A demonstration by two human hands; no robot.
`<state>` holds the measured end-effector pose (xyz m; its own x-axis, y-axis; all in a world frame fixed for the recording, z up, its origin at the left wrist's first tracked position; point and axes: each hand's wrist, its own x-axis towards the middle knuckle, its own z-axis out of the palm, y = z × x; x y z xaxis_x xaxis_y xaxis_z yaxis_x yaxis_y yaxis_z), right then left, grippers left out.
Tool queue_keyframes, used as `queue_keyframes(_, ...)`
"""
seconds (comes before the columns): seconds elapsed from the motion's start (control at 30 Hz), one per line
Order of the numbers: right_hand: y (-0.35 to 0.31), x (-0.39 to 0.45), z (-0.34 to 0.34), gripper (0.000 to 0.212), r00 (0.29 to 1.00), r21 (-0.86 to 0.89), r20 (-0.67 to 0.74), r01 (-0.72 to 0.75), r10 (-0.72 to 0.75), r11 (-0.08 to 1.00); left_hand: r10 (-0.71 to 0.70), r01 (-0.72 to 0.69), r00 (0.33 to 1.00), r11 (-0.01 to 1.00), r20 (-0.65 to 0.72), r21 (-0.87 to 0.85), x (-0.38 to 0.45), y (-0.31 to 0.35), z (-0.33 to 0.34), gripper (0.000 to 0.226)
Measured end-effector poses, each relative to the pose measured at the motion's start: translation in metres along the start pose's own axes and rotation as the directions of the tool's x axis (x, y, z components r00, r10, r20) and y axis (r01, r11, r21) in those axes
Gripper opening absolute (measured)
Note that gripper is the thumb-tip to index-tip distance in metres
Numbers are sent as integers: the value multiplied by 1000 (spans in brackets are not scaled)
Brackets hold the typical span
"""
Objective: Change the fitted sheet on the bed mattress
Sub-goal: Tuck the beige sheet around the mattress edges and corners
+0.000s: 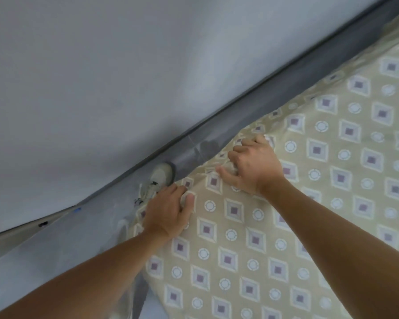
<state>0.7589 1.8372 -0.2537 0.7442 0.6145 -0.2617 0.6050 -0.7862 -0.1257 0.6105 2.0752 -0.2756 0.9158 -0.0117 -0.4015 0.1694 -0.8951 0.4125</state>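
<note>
Head view, one item: fitted sheet point(286, 226), beige, printed with diamonds and rings, lying across the bed from lower centre to the right border. Its free edge runs on a diagonal from lower left to upper right, alongside a dark grey strip point(217, 130) at the foot of a pale wall point(101, 77).

We log both hands at that edge. The left hand point(168, 215) has its fingers curled round a gathered bunch of cloth, thumb on top. The right hand point(253, 164) lies further up the same edge, its fingers bent into a fold and pinching it.

Relation that matters, in our judgement: the edge lies directly under both sets of fingers, its long axis following the strip, so any pull or tuck works across that line. The left hand sits nearer the sheet's corner.

A light shoe point(159, 180) shows just beyond the left hand.

Hidden: the mattress itself, the elastic hem, the corner beneath the left forearm. We cannot tell whether this sheet is going on or coming off.
</note>
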Motion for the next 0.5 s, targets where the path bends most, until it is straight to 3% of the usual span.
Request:
queue_keyframes(0.13, 1, -1, 0, 57, 999, 19, -38, -5, 5, 1000, 5, 11, 995, 988, 101, -157, 2, 1, -17, 56)
queue_keyframes(0.23, -4, 2, -15, 63, 997, 45, 73, 9, -12, 999, -169, 324, 914, 850, 368, -414, 23, -3, -22, 43)
queue_keyframes(0.27, -9, 6, -20, 66, 992, 59, 123, 21, -28, 998, -201, 377, 893, 823, 403, -426, 34, -8, -19, 40)
queue_keyframes(0.37, -24, 21, -30, 75, 963, 64, 236, 116, -128, 991, -151, 318, 865, 902, 478, -291, 72, -13, -9, 46)
queue_keyframes(0.5, -32, 29, -36, 67, 935, 44, 326, 135, -142, 990, -141, 401, 745, 876, 652, -269, 108, 4, 5, 37)
